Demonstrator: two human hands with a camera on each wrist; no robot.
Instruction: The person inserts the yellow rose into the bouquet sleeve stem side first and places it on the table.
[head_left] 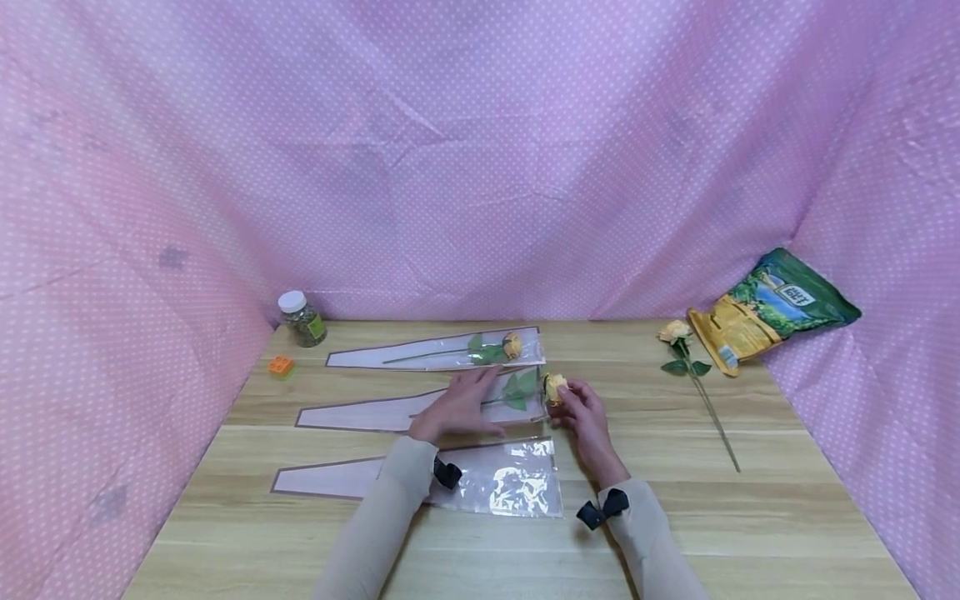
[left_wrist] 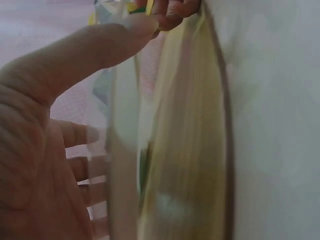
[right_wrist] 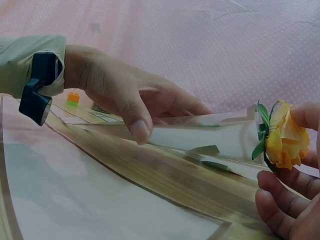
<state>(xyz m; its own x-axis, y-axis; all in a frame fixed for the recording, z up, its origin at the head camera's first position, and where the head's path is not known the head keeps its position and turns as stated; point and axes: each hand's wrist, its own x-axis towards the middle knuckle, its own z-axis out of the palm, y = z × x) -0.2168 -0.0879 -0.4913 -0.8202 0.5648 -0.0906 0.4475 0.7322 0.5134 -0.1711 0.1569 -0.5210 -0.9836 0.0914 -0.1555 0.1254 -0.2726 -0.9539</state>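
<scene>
1. The right hand (head_left: 587, 421) is holding the rose (head_left: 555, 388) by its bloom, likely because its stem and leaves are lying inside the middle sleeve (head_left: 337, 415).
2. The bloom is sitting just outside that sleeve's wide mouth.
3. The left hand (head_left: 461, 404) is spanning the sleeve, spread wide, apparently steadying the film.
4. The far sleeve (head_left: 360, 360), containing a second rose (head_left: 512, 346), and the near sleeve (head_left: 322, 479) are also pointing their mouths rightward, seemingly suiting the right hand.
5. A third rose (head_left: 675, 332) is lying loose at right, beside the bag (head_left: 787, 300).
</scene>
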